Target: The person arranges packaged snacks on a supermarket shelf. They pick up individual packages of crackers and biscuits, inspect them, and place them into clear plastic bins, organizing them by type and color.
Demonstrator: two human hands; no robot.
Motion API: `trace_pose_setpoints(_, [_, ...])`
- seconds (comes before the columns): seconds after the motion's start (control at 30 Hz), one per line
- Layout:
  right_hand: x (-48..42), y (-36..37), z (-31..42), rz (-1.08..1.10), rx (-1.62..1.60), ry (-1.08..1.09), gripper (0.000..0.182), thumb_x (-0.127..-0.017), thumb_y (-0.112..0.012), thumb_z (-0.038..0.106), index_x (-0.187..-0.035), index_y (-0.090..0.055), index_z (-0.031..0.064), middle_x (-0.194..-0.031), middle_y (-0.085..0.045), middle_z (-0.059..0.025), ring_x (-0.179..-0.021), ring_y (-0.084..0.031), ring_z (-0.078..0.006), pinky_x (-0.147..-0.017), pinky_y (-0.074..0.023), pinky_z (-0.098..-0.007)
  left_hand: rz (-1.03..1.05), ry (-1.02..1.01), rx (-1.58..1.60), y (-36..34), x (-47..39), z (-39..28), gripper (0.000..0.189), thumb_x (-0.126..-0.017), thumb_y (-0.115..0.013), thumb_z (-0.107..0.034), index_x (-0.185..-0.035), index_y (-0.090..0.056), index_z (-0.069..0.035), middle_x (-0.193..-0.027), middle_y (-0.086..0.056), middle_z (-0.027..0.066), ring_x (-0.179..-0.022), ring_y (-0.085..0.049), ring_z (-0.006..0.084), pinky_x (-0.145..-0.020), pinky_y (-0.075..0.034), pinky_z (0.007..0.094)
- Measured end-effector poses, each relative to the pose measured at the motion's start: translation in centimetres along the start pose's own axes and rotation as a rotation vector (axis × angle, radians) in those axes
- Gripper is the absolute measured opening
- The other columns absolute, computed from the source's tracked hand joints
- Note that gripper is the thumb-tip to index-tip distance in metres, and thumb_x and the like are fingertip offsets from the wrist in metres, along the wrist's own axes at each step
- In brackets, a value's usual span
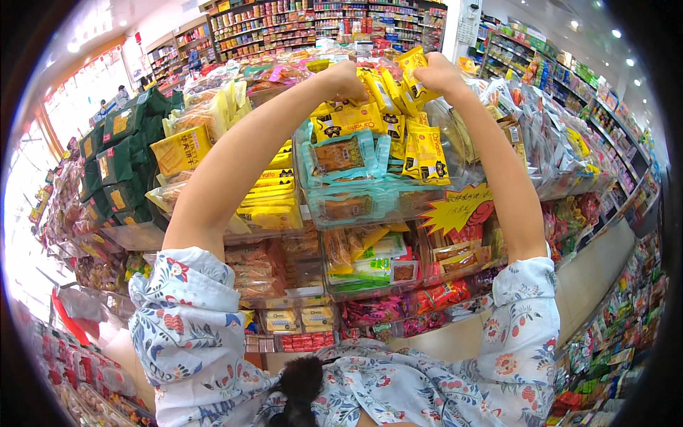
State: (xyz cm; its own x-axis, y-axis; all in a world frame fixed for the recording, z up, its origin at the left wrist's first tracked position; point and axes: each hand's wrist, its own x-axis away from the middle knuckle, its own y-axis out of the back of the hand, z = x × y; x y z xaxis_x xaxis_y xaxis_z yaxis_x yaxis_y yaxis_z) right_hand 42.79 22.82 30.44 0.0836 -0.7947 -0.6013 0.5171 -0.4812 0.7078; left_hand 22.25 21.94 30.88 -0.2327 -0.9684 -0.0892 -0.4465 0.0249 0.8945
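Note:
My right hand (440, 76) grips a yellow snack packet (412, 63), holding it tilted at the back of the snack display. To its left my left hand (346, 81) is curled over the same heap, next to more yellow packets (349, 120). What its fingers hold, if anything, is hidden. Several yellow packets lean between both hands. In front of them, light-blue packets with a brown snack inside (339, 155) fill a clear bin (320, 218). Two loose yellow packets (427, 152) lie over that bin's right part.
Dark green packs (125, 125) and a yellow biscuit pack (181, 151) stand on the left. A yellow starburst sign with handwriting (459, 207) sticks out from the front. Silvery bags (525, 115) are heaped on the right. Lower bins (368, 291) hold more snacks; stocked shelves (261, 26) stand behind.

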Motion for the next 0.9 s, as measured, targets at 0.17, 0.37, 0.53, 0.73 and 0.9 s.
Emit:
trace_pose_setpoints(0.17, [-2.2, -2.4, 3.4, 0.230, 0.227, 0.058, 0.057, -0.078, -0.058, 0.021, -0.125, -0.042, -0.0048, -0.116, -0.057, -0.0271, -0.110, -0.055, -0.0378, -0.091, -0.0456, -0.0430, 0.037, 0.194, 0.387, 0.8, -1.2, 2.2, 0.035, -0.078, -0.073, -0.013, -0.101, -0.054, 0.004, -0.082, -0.054, 0.0094, -0.055, -0.042, 0.0131, -0.046, -0.036, 0.0299])
trace_pose_setpoints(0.37, [-3.2, -2.4, 4.1, 0.567, 0.213, 0.062, 0.057, -0.077, -0.067, 0.031, -0.114, -0.050, -0.0085, -0.106, -0.062, -0.0202, -0.096, -0.061, -0.0267, -0.081, -0.0493, -0.0365, -0.044, 0.152, 0.541, -0.1, 0.0, 2.3, 0.023, -0.080, -0.071, -0.012, -0.094, -0.058, 0.001, -0.089, -0.056, 0.0090, -0.066, -0.049, 0.0134, -0.057, -0.043, 0.0285])
trace_pose_setpoints(0.53, [-4.4, -2.3, 1.1, 0.583, 0.027, 0.016, 0.041, -0.069, -0.074, 0.025, -0.096, -0.061, -0.0042, -0.092, -0.065, -0.0113, -0.081, -0.061, -0.0164, -0.071, -0.0492, -0.0314, -0.003, 0.000, 0.615, -0.3, 0.7, 2.2, 0.042, -0.079, -0.068, -0.006, -0.114, -0.048, 0.008, -0.102, -0.057, 0.0130, -0.094, -0.061, 0.0209, -0.079, -0.052, 0.0321])
trace_pose_setpoints(0.73, [-2.5, -3.0, 1.8, 0.485, -0.163, 0.057, 0.049, -0.062, -0.075, 0.017, -0.104, -0.057, -0.0024, -0.095, -0.063, -0.0125, -0.087, -0.060, -0.0183, -0.077, -0.0485, -0.0304, 0.020, -0.012, 0.614, -0.5, 0.5, 2.5, 0.076, -0.073, -0.075, -0.004, -0.134, -0.033, 0.008, -0.119, -0.052, 0.0176, -0.108, -0.057, 0.0240, -0.092, -0.050, 0.0324])
trace_pose_setpoints(0.9, [-3.2, -3.7, 2.0, 0.567, -0.077, -0.125, 0.067, -0.063, -0.074, 0.014, -0.120, -0.042, -0.0014, -0.102, -0.057, -0.0139, -0.090, -0.059, -0.0199, -0.074, -0.0495, -0.0301, 0.232, -0.055, 0.557, 0.7, 0.3, 1.3, 0.080, -0.073, -0.076, -0.006, -0.137, -0.030, 0.006, -0.126, -0.048, 0.0185, -0.113, -0.054, 0.0247, -0.093, -0.049, 0.0326])
